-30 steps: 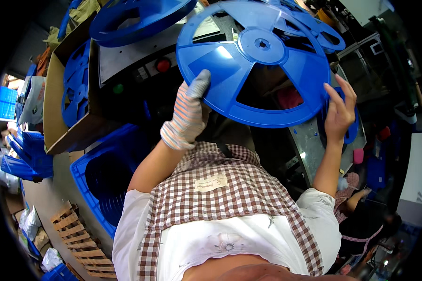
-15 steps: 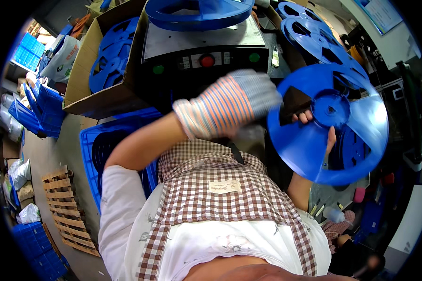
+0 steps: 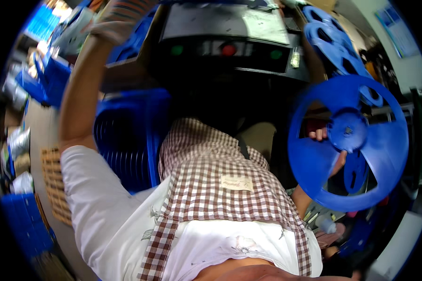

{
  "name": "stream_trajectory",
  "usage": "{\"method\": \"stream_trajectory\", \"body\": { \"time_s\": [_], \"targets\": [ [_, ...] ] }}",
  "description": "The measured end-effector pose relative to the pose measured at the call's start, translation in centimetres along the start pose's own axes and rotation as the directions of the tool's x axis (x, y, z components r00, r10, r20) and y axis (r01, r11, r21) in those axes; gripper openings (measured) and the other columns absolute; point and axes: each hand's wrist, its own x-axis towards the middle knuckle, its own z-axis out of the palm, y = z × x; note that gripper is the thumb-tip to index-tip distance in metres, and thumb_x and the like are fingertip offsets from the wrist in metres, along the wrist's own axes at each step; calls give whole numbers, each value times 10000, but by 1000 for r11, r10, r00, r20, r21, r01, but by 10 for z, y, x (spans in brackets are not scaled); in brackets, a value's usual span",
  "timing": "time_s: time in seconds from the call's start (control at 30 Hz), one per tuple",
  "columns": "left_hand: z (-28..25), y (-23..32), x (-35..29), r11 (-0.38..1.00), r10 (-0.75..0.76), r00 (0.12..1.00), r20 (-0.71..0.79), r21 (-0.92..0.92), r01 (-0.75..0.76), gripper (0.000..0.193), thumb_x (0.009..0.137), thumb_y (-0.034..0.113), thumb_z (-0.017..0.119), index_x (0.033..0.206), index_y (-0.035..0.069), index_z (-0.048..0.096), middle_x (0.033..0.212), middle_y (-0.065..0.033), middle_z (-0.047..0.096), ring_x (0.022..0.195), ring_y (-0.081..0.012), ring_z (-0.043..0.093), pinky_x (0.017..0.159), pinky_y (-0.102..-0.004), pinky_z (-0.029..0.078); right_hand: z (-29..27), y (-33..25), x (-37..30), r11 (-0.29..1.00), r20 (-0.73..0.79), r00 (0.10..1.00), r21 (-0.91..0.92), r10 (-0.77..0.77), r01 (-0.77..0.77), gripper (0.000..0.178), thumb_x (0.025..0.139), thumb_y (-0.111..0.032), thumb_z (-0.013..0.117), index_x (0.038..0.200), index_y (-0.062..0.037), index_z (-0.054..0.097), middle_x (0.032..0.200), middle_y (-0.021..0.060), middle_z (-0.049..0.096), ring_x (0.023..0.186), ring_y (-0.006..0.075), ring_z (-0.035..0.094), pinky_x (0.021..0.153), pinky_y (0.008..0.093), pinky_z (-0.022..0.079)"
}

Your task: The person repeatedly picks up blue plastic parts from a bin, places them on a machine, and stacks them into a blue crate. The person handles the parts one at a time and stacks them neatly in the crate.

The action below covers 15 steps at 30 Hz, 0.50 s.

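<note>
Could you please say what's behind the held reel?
The held reel's openings show right-hand fingers and, among other things, a slotted blue piece; its solid panels hide the rest.

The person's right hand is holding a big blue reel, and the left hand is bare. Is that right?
Not quite: the left hand isn't bare; it wears a striped glove, as the head view shows. The right hand does hold the big blue reel.

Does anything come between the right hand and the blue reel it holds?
Nothing visible does. The right hand is partly behind the blue reel, its fingers and thumb showing close to the reel's middle. The reel hides part of the hand, so contact there cannot be told.
</note>
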Motion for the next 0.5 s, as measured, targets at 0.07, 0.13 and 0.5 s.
{"method": "stream_trajectory", "body": {
  "time_s": [0.07, 0.13, 0.5],
  "targets": [
    [-53, 18, -56, 984, -118, 991, 57, -131, 124, 161, 828, 77, 574, 982, 65, 619, 889, -143, 654, 812, -302, 642, 740, -380, 520, -4, 1, 8, 999, 72, 997, -31, 40, -38, 628, 890, -500, 504, 1211, 30, 397, 1002, 124, 442, 953, 220, 453, 892, 382, 382],
    [-98, 18, -116, 927, -316, 942, 114, -172, 332, 179, 841, 91, 567, 1004, 43, 621, 919, -147, 660, 810, -296, 645, 747, -364, 520, -2, -4, 18, 994, 122, 988, -72, 94, -86, 630, 888, -500, 507, 1211, 30, 397, 1003, 124, 441, 954, 220, 451, 894, 382, 380],
    [-88, -66, -447, 300, -794, 466, 390, -416, 859, 250, 905, 67, 516, 1125, 16, 626, 1020, -134, 682, 825, -214, 653, 770, -281, 519, 48, 7, 60, 948, 268, 915, -188, 301, -257, 642, 876, -502, 522, 1211, 31, 395, 1008, 125, 434, 960, 220, 443, 904, 386, 368]
  ]
}}
